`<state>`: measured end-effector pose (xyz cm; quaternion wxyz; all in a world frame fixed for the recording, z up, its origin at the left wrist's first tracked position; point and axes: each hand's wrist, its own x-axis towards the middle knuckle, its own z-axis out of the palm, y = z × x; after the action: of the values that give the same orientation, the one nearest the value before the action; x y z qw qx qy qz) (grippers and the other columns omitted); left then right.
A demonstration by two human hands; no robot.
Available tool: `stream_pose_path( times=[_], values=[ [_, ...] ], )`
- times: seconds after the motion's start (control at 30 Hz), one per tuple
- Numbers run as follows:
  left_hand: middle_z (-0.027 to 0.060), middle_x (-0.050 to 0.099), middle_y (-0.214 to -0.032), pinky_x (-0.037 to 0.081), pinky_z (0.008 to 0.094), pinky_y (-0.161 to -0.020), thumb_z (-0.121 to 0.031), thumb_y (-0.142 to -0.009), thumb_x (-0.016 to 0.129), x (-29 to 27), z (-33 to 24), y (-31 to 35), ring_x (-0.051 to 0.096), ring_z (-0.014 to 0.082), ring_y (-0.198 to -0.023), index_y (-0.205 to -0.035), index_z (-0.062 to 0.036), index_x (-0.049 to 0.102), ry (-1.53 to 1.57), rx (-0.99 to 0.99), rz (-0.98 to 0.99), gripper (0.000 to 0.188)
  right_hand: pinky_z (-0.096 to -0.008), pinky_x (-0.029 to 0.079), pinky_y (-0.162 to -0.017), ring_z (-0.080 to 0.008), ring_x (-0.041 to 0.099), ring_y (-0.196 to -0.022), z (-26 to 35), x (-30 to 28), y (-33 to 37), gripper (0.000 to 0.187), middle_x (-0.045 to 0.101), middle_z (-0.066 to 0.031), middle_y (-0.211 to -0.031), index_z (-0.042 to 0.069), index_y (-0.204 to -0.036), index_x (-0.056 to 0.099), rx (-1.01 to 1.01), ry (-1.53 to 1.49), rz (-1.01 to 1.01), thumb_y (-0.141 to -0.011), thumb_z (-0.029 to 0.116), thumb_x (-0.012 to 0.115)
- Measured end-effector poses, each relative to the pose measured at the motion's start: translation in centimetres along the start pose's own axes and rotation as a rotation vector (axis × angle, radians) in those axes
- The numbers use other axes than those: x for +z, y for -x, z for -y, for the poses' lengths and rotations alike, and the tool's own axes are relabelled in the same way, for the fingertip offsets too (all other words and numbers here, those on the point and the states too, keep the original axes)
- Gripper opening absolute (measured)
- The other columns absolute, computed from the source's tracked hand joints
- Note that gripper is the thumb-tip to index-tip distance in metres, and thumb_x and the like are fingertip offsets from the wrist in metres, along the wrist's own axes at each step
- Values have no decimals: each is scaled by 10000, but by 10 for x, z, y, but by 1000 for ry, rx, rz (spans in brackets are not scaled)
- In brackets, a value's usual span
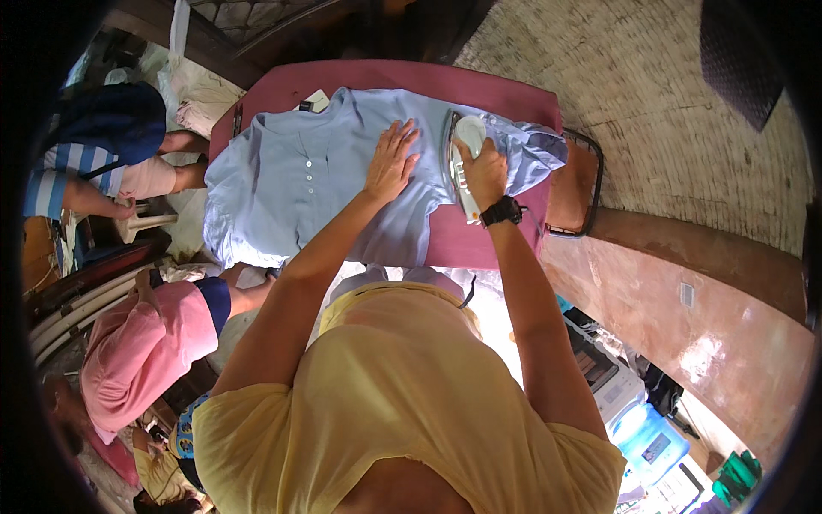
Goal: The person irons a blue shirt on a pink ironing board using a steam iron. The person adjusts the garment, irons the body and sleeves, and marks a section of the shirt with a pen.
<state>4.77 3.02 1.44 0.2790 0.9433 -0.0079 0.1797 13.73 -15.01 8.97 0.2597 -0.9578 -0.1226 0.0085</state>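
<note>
A light blue buttoned shirt [282, 188] lies spread over a maroon ironing board [467, 236]. Flat on the shirt's upper part rests my left hand [393, 160], its fingers stretched out. My right hand [485, 174], with a black watch on the wrist, is wrapped round the handle of a white clothes iron [468, 128]. The iron stands on the shirt near its right sleeve [535, 147], which is bunched and wrinkled toward the board's right end. Its soleplate is hidden against the cloth.
A black metal frame [591, 184] juts from the board's right end, beside a tan ledge [685, 240]. People in a pink shirt [154, 351] and a striped top [86, 167] are at the left. A blue water jug [651, 441] stands at lower right.
</note>
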Motion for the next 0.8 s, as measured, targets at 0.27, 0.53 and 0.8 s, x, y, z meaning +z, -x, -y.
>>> stream_pose_path(
  times=[0.27,0.53,0.8],
  values=[
    [158,470,-1364,351,449,-1031,-145,-952,537,-47,2,48,441,359,-1208,-1261,-44,513,143,-161,-178,326,-530,521,-691,-485,646,-774,17,4,-34,609,657,-298,-806,-51,-932,617,-108,-27,107,-850,552,639],
    [154,530,-1251,370,434,-996,-64,-927,534,-59,2,55,470,345,-1142,-1164,-39,568,197,-317,-262,241,-528,524,-708,-469,650,-831,43,20,-56,618,659,-295,-836,-28,-941,620,-140,-33,115,-832,580,640],
    [172,571,-1142,500,400,-844,-11,-879,565,-37,15,-51,599,344,-959,-1182,-32,564,356,-324,-248,304,-552,510,-735,-486,639,-852,31,4,-18,585,657,-297,-860,-7,-972,616,-28,-48,194,-839,562,641]
  ],
)
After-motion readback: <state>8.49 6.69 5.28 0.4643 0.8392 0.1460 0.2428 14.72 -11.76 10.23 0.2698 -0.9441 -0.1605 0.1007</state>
